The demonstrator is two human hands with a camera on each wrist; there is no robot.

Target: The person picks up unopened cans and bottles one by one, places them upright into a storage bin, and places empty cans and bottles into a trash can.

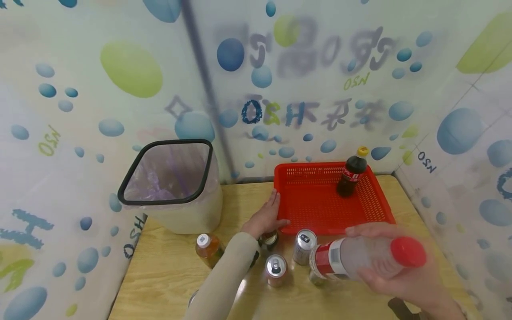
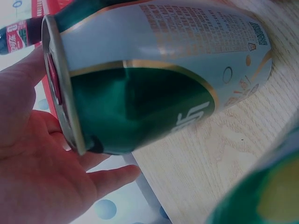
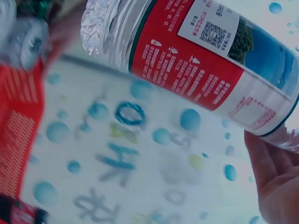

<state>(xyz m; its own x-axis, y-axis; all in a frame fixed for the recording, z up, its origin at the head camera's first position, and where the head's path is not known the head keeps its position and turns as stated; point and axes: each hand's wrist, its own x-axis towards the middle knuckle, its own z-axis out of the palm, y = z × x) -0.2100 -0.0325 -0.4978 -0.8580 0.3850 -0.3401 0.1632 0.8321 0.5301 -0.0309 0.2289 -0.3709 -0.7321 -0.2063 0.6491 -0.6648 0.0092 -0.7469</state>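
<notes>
My left hand (image 1: pixel 266 218) reaches to the near-left side of the red basket (image 1: pixel 320 230), fingers extended against its rim. In the left wrist view, a green-and-white can (image 2: pixel 140 93) stands close by that hand (image 2: pixel 46 158), not gripped. My right hand (image 1: pixel 416 284) grips a clear plastic bottle (image 1: pixel 332 258) with a red cap and a red-and-white label. The bottle is tilted in the air over the table's right side, its base toward the cans. In the right wrist view, the label of this bottle (image 3: pixel 187 60) is plain, and the hand (image 3: pixel 280 186) holds its cap end.
A cola bottle (image 1: pixel 352 173) with a yellow cap stands inside the basket. A silver can (image 1: pixel 305 244) and a reddish can (image 1: pixel 276 269) stand before it. An amber bottle (image 1: pixel 210 249) is left of my forearm. Behind it stands a lined bin (image 1: pixel 200 218). Patterned walls enclose the table.
</notes>
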